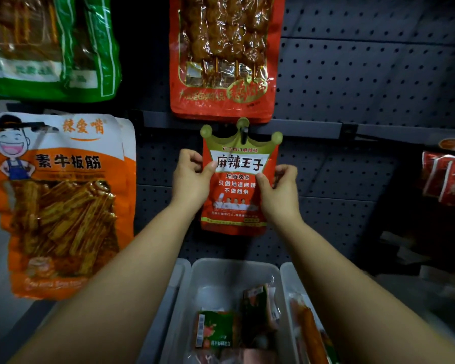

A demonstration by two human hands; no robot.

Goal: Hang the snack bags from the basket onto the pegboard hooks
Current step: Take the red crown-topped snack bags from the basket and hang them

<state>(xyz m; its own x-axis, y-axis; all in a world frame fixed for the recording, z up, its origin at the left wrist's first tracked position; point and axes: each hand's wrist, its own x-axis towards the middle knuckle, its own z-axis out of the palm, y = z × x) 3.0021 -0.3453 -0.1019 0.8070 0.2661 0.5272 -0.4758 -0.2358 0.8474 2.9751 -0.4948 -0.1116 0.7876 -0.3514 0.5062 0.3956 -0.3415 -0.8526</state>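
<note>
The crown-topped snack bag (238, 190) is red with a gold crown and a white label in black characters. The skewer bag (222, 59) is red, the tofu-strip bag (61, 206) orange and white, the upper-left bag (50, 46) green. The pegboard (365, 82) is dark grey, dotted with holes. The basket (195, 285) is translucent white.

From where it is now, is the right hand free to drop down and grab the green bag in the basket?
Probably not yet. The right hand pinches the crown-topped red bag at the hook, as does the left hand. Once it lets go, the green bag lies uncovered in the basket below.
</note>
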